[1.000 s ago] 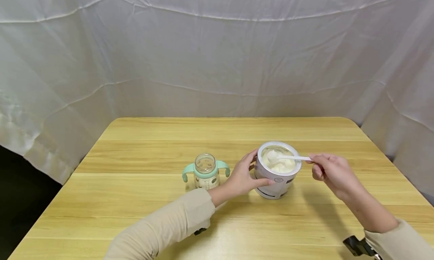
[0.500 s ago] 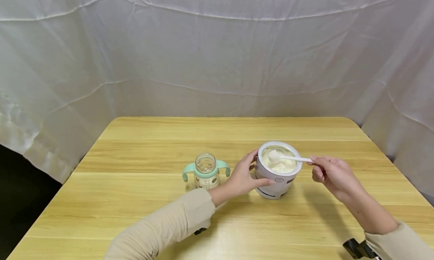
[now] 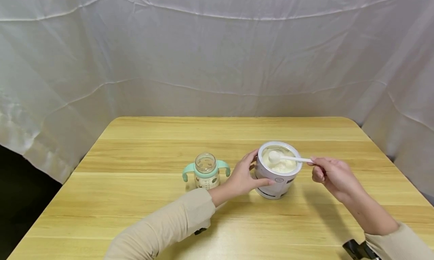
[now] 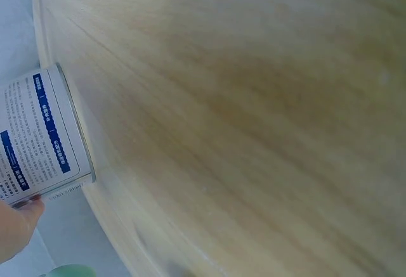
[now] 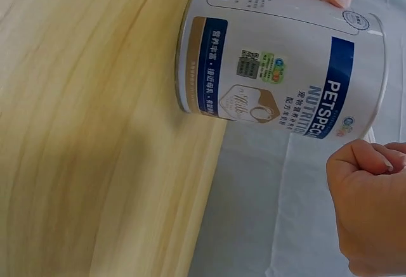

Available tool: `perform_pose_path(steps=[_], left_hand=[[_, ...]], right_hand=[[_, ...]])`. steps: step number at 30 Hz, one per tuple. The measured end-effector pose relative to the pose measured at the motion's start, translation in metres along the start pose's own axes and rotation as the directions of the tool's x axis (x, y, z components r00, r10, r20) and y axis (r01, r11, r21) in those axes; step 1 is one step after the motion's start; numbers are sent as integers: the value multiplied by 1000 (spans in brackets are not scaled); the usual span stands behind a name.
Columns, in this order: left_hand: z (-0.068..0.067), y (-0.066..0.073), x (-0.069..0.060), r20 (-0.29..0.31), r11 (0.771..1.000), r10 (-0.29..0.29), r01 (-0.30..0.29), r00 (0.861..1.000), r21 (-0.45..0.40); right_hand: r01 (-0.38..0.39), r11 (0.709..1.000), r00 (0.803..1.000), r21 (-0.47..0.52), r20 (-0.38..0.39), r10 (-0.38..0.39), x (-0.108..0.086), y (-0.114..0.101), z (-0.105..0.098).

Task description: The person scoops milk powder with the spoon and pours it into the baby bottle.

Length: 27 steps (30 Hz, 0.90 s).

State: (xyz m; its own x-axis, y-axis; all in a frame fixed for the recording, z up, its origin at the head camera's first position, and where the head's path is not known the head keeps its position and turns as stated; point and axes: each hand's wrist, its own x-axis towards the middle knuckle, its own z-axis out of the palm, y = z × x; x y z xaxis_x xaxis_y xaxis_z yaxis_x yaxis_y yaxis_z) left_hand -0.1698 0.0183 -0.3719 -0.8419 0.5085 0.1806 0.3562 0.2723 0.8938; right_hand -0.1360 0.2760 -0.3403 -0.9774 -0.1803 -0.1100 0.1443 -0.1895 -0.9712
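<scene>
A white milk powder can [image 3: 271, 182] stands lidless on the table, pale powder [image 3: 283, 166] showing inside. My left hand [image 3: 243, 176] grips its left side, thumb across the front and fingers behind. Between thumb and fingers my right hand [image 3: 333, 173] pinches the handle of a white scoop [image 3: 295, 159], which reaches over the rim with its bowl at the powder. In the right wrist view the can [image 5: 279, 61] shows blue and gold label print, the curled right hand [image 5: 368, 207] being near its rim. A clear baby bottle [image 3: 206, 173] with mint-green handles stands uncapped behind my left forearm.
The wooden table [image 3: 162, 147] has rounded far corners. White cloth [image 3: 217, 56] hangs behind it and at both sides. My left sleeve [image 3: 169, 222] crosses the front of the table, close to the bottle.
The scoop's bowl, heaped with powder a second ago, now looks flatter and its rim shows more plainly. The right hand has shifted very slightly; the left hand, can and bottle have stayed put.
</scene>
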Motion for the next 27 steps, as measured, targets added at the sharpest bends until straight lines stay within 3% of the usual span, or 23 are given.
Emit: perform_pose_path(steps=[9,27], left_hand=[[0,1,0,2,1000,-21,21,1000,16],[-1,0,0,-2,1000,-8,8,1000,12]], right_hand=[[-10,1000,999,-4,-35,9,-6,-8,11],[7,1000,1000,0,-17,-7,-6,-7,17]])
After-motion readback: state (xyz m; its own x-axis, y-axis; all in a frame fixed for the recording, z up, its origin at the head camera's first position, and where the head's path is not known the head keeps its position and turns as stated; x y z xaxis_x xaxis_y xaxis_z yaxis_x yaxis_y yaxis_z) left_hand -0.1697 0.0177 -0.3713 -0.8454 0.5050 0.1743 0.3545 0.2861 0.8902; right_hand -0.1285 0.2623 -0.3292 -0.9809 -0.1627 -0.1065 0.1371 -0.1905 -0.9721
